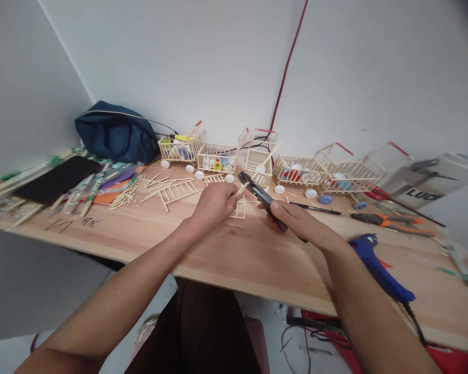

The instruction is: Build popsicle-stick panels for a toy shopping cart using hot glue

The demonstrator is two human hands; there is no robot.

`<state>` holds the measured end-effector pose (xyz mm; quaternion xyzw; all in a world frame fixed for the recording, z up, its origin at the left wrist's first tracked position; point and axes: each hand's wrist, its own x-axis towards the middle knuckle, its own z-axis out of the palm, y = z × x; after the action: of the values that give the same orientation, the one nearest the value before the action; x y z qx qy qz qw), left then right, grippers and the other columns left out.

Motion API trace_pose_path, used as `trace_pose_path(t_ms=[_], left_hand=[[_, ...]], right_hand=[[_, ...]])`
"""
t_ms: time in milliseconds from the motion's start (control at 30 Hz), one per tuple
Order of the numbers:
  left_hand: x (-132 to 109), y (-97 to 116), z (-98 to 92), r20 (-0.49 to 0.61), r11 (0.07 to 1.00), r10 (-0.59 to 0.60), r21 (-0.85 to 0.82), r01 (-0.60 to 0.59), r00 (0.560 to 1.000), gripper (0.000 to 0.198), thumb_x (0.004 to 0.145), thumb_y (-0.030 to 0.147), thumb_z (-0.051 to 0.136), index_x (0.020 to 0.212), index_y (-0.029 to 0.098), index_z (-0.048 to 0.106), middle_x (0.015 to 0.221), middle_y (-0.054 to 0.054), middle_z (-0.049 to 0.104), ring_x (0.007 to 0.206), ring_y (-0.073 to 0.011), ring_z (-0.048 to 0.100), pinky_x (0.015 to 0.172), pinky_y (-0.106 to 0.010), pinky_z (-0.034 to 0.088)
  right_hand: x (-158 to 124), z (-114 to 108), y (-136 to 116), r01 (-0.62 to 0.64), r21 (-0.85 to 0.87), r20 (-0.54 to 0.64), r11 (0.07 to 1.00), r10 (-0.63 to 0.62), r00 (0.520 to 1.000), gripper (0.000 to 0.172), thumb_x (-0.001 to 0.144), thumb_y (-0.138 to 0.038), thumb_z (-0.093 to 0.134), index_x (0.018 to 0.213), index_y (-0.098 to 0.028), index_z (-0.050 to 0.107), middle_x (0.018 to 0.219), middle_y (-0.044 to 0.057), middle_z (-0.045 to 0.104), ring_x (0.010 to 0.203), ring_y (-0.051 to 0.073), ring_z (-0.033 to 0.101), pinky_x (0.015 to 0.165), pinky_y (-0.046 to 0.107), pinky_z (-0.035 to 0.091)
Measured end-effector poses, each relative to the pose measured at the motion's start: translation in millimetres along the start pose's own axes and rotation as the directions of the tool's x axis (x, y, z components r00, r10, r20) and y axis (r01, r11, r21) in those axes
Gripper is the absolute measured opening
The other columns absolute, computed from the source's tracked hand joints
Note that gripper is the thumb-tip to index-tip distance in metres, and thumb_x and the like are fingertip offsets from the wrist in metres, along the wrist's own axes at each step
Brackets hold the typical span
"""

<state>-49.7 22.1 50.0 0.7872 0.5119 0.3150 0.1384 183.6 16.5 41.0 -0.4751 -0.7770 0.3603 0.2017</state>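
My left hand pinches a thin wooden stick near the middle of the table. In my right hand is a dark pair of pliers, its jaws at the stick's far end; whether they touch it I cannot tell. Beneath and between the hands lies a small wooden stick frame, partly covered. Left of my left hand rests a ladder-like stick panel beside a pile of short cut sticks. Behind the hands stands a miniature stick cart with a red handle.
More miniature carts with white or blue wheels line the wall. A blue glue gun and orange-handled pliers lie right. At left are a black phone, wrapped sticks and a navy bag. The wooden table ends before my lap.
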Motion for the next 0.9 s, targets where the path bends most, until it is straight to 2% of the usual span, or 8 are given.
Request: trace_pose_path(t_ms=[200,400,667,800,900], left_hand=[[-3,8,-1.6,0.016,0.972,-0.010,0.234,0.006,1.000,0.028,0.090,0.026,0.049,0.070,0.015,0.065,0.066,-0.006,0.063,0.063,-0.0173,0.055,0.060,-0.027,0.032],[-8,14,-2.5,0.047,0.914,-0.046,0.404,0.023,0.998,0.028,0.092,0.025,0.044,0.085,0.013,0.069,0.075,-0.012,0.067,0.073,-0.0239,0.062,0.065,-0.030,0.038],[-13,19,-2.2,0.088,0.861,-0.064,0.508,0.011,0.994,0.027,0.088,0.014,0.042,0.092,0.012,0.068,0.080,-0.015,0.069,0.078,-0.0274,0.066,0.067,-0.033,0.043],[-14,20,-0.7,0.106,0.873,-0.054,0.488,-0.004,0.993,0.027,0.087,0.011,0.042,0.093,0.011,0.068,0.082,-0.015,0.069,0.081,-0.0278,0.066,0.069,-0.034,0.045],[-13,23,4.0,0.131,0.891,-0.034,0.452,-0.029,0.991,0.026,0.087,0.012,0.042,0.094,0.012,0.067,0.082,-0.015,0.069,0.082,-0.0280,0.066,0.069,-0.034,0.045]], right_hand=[[0,4,-5,0.026,-0.042,-0.075,0.999,-0.029,0.997,0.061,0.089,-0.071,0.033,0.088,-0.018,0.063,0.064,0.002,0.055,0.062,0.017,0.049,0.057,0.030,0.039],[-1,8,-13,-0.029,-0.188,-0.113,0.982,0.008,0.994,0.063,0.090,-0.067,0.030,0.087,-0.015,0.066,0.059,0.000,0.051,0.058,0.016,0.047,0.056,0.029,0.034],[-1,14,-15,-0.062,-0.328,-0.168,0.943,0.007,0.986,0.063,0.091,-0.067,0.029,0.079,-0.016,0.064,0.060,0.002,0.055,0.060,0.016,0.049,0.058,0.029,0.031],[-7,15,-25,-0.095,-0.391,-0.191,0.916,0.021,0.981,0.062,0.092,-0.067,0.027,0.068,-0.018,0.057,0.061,0.004,0.059,0.061,0.018,0.053,0.059,0.029,0.031],[-18,15,-30,-0.157,-0.408,-0.209,0.899,0.076,0.975,0.061,0.092,-0.067,0.026,0.067,-0.020,0.054,0.066,0.006,0.063,0.063,0.019,0.056,0.061,0.029,0.033]])
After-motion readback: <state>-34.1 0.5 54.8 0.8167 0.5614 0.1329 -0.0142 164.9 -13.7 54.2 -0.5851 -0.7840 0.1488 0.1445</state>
